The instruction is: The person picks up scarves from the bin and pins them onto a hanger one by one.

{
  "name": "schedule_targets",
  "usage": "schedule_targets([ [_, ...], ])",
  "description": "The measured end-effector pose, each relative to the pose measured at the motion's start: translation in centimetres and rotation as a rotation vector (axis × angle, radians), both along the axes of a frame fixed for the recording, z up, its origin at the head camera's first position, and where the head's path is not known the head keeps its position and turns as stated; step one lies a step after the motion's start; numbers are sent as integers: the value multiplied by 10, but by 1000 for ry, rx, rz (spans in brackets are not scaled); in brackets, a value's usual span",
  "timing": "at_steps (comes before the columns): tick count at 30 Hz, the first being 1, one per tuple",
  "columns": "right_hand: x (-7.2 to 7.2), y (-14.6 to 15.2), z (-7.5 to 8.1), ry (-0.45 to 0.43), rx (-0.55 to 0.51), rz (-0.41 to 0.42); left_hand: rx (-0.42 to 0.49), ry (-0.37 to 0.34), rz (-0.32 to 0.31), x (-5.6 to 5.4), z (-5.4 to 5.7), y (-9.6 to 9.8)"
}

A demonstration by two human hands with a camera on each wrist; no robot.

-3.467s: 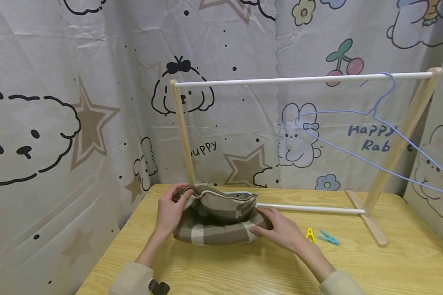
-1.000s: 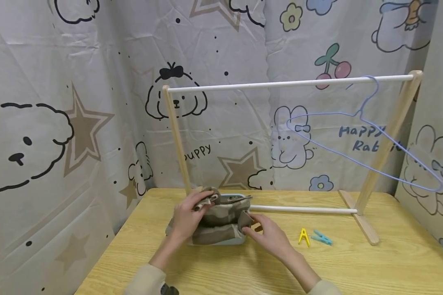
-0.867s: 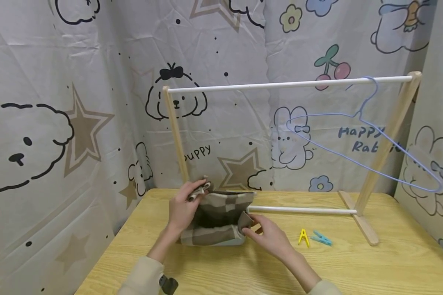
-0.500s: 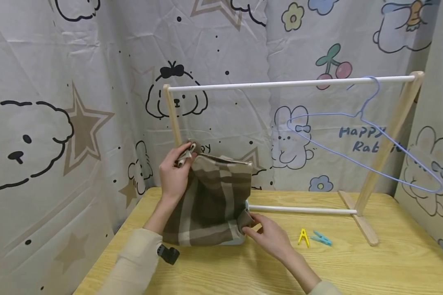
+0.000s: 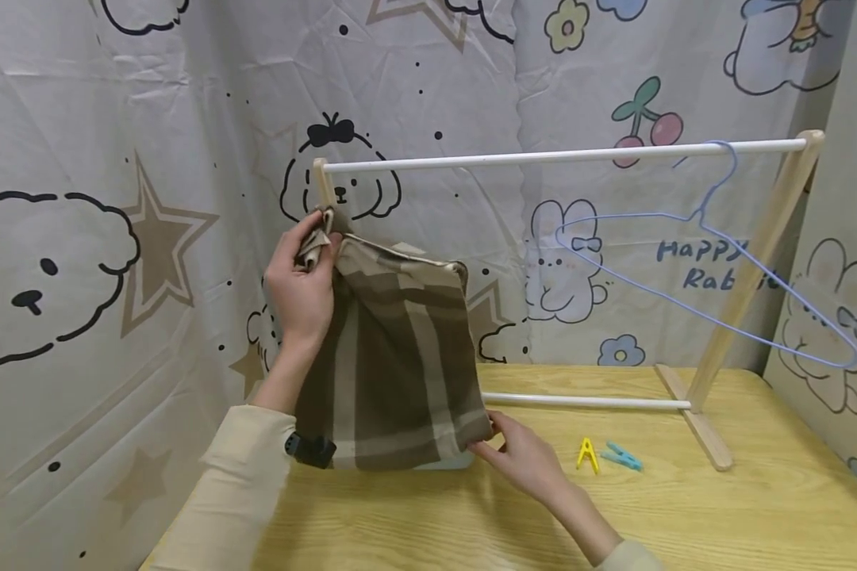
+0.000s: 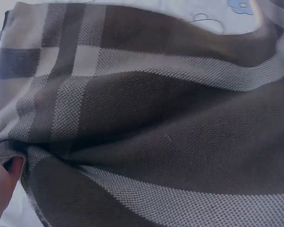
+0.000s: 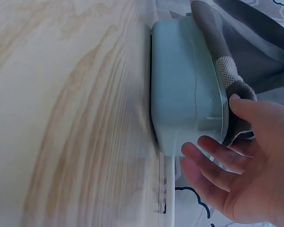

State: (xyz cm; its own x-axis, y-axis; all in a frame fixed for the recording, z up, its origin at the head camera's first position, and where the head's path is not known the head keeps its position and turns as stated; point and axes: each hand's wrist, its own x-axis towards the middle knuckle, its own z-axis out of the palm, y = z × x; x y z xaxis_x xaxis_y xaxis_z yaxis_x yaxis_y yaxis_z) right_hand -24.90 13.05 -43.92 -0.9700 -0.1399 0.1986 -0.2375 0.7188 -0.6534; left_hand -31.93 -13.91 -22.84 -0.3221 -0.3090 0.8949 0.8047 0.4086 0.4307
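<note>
A brown-and-beige plaid knit cloth (image 5: pixel 393 365) hangs spread between the two hands above the table. My left hand (image 5: pixel 300 285) grips its bunched upper left corner, up near the rack's left post. Down at the lower right corner, my right hand (image 5: pixel 524 456) pinches the cloth's edge between thumb and fingers. In the right wrist view, that edge lies over the rim of a pale blue-green plastic tub (image 7: pixel 184 85). In the head view the cloth hides most of the tub. The left wrist view is mostly filled by the woven fabric (image 6: pixel 180 132).
A wooden rack with a white top rod (image 5: pixel 543 159) stands on the table (image 5: pixel 414 523). A blue wire hanger (image 5: pixel 700 218) hangs from the rod at the right. A yellow clothespin (image 5: pixel 586 456) and a blue clothespin (image 5: pixel 623 456) lie right of the right hand.
My left hand has risen and moved left, drawing the cloth up from a folded heap over the tub into a hanging sheet. The right hand stays low at the tub's edge.
</note>
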Motion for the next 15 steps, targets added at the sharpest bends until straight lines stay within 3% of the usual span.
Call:
schedule_targets([
  [8,0,-4,-2,16,22,-3,126,64,-39,8,44,-7],
  [15,0,-5,1,14,24,1,144,107,-84,21,86,-11],
])
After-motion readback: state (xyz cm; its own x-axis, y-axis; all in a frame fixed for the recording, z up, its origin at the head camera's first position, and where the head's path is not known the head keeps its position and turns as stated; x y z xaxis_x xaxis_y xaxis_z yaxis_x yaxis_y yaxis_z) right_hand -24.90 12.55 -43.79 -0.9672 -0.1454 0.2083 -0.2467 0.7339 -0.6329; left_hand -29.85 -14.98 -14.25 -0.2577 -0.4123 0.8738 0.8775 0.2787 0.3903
